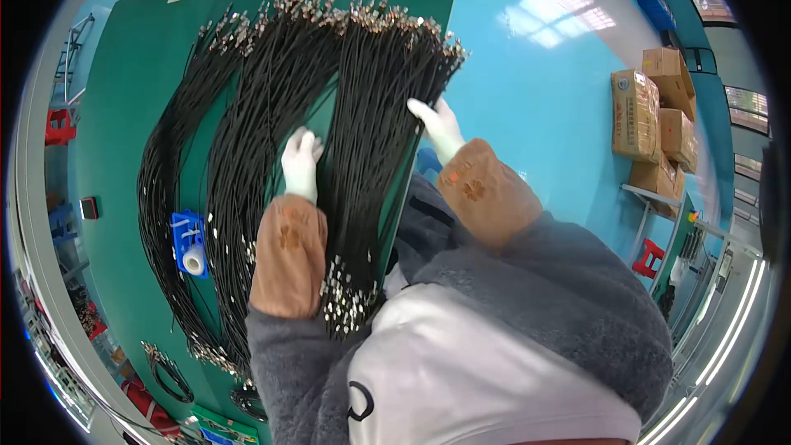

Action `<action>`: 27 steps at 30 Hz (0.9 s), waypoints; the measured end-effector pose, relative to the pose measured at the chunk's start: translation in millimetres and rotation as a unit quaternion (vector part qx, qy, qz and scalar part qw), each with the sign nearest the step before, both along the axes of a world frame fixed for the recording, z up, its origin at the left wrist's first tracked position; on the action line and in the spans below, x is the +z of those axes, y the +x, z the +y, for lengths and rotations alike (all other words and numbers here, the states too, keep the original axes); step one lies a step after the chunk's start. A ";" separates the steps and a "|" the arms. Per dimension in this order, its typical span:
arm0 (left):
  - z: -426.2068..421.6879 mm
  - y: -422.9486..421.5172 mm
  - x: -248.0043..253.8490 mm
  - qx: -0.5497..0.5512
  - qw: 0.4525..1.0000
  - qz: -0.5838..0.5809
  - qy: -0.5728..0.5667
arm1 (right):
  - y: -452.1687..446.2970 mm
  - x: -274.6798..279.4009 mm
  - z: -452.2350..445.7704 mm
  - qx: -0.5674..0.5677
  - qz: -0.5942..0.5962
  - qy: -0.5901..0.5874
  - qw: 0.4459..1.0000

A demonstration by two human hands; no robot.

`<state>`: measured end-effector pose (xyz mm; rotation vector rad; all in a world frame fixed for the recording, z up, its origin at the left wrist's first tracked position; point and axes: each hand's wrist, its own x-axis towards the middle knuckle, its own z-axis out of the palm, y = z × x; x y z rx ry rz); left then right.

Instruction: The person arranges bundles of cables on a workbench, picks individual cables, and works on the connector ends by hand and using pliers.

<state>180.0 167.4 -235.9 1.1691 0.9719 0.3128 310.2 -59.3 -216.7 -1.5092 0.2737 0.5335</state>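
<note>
Long black cables [375,107] with metal connectors at their far ends lie in thick bundles on a green table. My left hand [301,163], in a white glove, is between the middle bundle [268,99] and the right one. Its fingers are curled in, and what they hold, if anything, is hidden. My right hand [442,125], also white-gloved, is at the right edge of the right bundle. Its thumb and fingers are spread, with one digit touching the outer cables. The near ends of the right bundle carry pale tips [344,297] beside my left sleeve.
Another cable bundle [161,165] curves along the left. A blue tray [188,235] with a white roll [194,261] sits between bundles. A small coil [169,375] lies near the table's front left. Cardboard boxes [636,115] are stacked at right, beyond the blue floor [527,91].
</note>
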 end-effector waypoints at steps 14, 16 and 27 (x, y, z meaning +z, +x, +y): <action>56.5 92.9 -0.2 0.171 0.815 -0.260 -0.489 | 28.0 33.5 21.4 -0.023 0.126 -0.050 0.991; 74.0 85.5 2.6 0.063 0.890 -0.099 -0.440 | 34.3 29.4 10.3 0.013 0.153 -0.063 0.986; 57.6 115.5 -16.3 -0.140 0.875 -0.168 -0.431 | 34.4 51.8 25.8 -0.083 0.220 0.060 0.970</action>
